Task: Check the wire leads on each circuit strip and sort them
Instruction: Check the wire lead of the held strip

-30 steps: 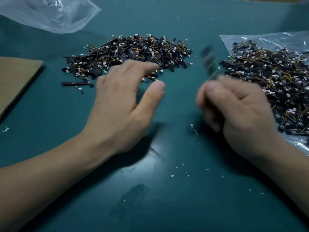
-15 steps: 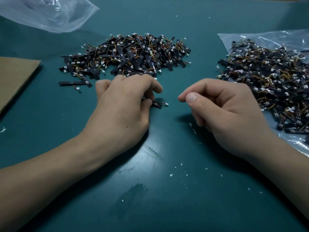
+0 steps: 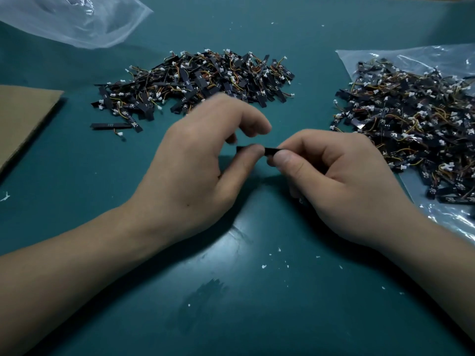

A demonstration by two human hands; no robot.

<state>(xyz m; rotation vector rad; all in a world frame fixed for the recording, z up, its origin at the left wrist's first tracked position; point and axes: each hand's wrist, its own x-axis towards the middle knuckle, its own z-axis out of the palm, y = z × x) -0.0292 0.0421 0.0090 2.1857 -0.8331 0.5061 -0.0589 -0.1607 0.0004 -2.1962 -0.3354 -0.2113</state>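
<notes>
Where you work: a dark teal mat [image 3: 257, 317] fills the view, with white flecks [image 3: 264, 266] nearer you than the held strip [image 3: 271, 151]; nothing else of the room shows.
Held strip: black, bridging your two hands.
Left hand [image 3: 195, 170]: your thumb tip presses the strip's left end; the curled fingers above are blurred, so the backing finger cannot be told.
Right hand [image 3: 341, 181]: thumb and forefinger pinch the right end.
Hidden: your fingers cover the strip's wire leads; the frame edge cuts the right pile [image 3: 411, 124] and its plastic bag [image 3: 449, 217].
Count: one held strip; two heaps, the far pile [image 3: 200, 83] beyond the held strip, the other right of it, both past counting; one lone strip [image 3: 110, 125] to its left; one empty bag [image 3: 72, 21] and one cardboard sheet [image 3: 23, 119], further left.
</notes>
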